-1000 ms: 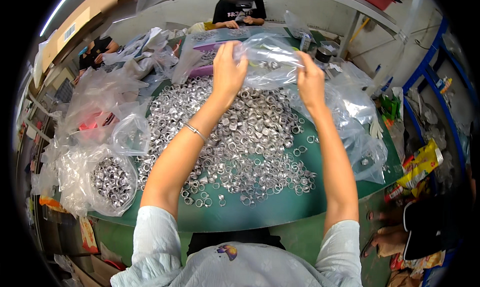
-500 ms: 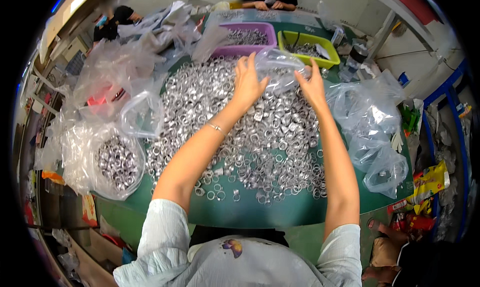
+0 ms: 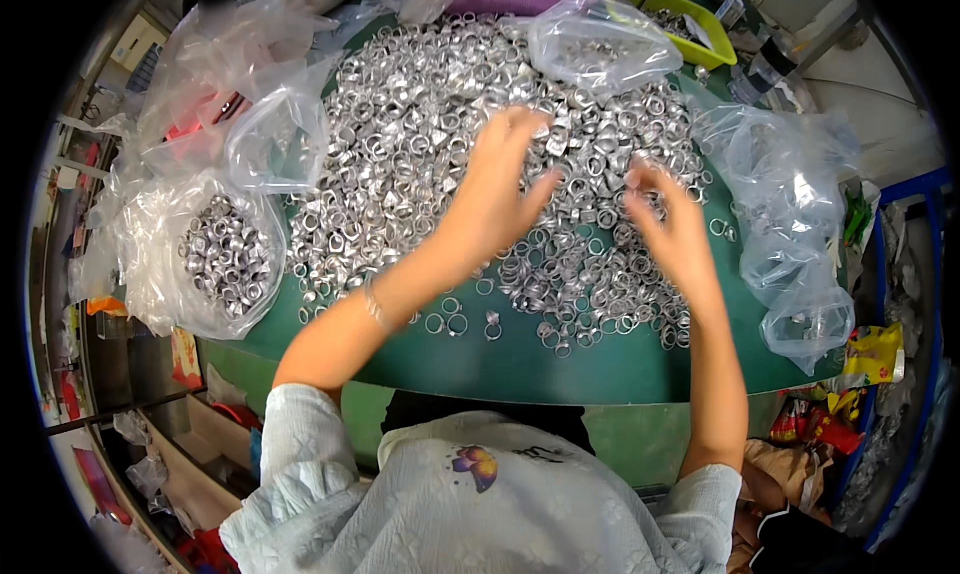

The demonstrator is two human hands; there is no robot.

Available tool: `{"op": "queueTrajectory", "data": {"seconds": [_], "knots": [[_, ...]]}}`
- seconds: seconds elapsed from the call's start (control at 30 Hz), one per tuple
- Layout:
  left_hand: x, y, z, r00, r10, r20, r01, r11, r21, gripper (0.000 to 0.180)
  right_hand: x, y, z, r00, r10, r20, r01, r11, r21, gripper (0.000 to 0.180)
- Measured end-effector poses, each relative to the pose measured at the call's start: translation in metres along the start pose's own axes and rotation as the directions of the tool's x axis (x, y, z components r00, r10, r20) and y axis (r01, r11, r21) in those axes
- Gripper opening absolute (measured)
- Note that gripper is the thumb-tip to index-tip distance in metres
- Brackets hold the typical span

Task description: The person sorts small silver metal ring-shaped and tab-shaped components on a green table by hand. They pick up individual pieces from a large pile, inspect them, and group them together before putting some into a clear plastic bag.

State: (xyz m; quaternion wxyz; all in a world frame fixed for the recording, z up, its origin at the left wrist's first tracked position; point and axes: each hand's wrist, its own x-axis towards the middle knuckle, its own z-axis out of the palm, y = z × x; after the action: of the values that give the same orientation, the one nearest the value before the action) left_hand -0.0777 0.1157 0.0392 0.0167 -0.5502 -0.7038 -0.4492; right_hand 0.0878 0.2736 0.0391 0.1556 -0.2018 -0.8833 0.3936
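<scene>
Change since the earlier views: both hands were raised, holding a clear bag between them over the far side of the pile. That bag (image 3: pixel 600 39) now lies released at the far edge of the surface (image 3: pixel 560 369), slumped, a few rings inside. Both hands have come down onto the rings (image 3: pixel 430 134).

Left hand (image 3: pixel 500 189): palm down over the middle of the heap, fingers (image 3: pixel 525 134) spread and slightly curled, tips touching rings. Grasping nothing that I can make out.

Right hand (image 3: pixel 672 229): low over the right part of the heap, fingers (image 3: pixel 640 179) bent toward the rings. Whether a ring is pinched between them, cannot tell.

Reading: bag handling looks finished for the moment; the work in hand is now on the loose rings themselves, spreading or picking through them.

Counts:
- Hands: two, one person. A thin bracelet (image 3: pixel 372 304) on the left wrist.
- Rings: too many to count, one broad heap covering most of the green surface, thinning to single rings at the near edge.
- Bags: one part-filled sack of rings (image 3: pixel 225 254) at left; the one just put down, far side; an empty-looking one (image 3: pixel 275 139) beside the heap at left; a crumpled cluster (image 3: pixel 790 224) at right, number unclear.
- Trays: two at the far edge, one purple (image 3: pixel 500 1), one yellow-green (image 3: pixel 690 24).
</scene>
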Motion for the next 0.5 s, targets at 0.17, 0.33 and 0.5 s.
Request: {"op": "queueTrajectory", "data": {"seconds": [0.17, 0.33, 0.5], "knots": [[-0.108, 0.027, 0.017, 0.906, -0.087, 0.414, 0.012, 0.984, 0.179, 0.041, -0.099, -0.02, 0.067, 0.989, -0.132, 0.071, 0.148, 0.93, -0.335, 0.047], [-0.142, 0.027, 0.004, 0.887, -0.117, 0.447, -0.019, 0.957, 0.288, 0.03, -0.118, -0.03, 0.083, 0.984, -0.081, 0.16, 0.141, 0.902, -0.408, 0.049], [-0.149, 0.031, -0.017, 0.921, -0.2, 0.333, 0.105, 0.954, 0.282, 0.026, -0.114, -0.018, 0.081, 0.958, -0.11, -0.266, 0.043, 0.969, -0.245, 0.014]]}}
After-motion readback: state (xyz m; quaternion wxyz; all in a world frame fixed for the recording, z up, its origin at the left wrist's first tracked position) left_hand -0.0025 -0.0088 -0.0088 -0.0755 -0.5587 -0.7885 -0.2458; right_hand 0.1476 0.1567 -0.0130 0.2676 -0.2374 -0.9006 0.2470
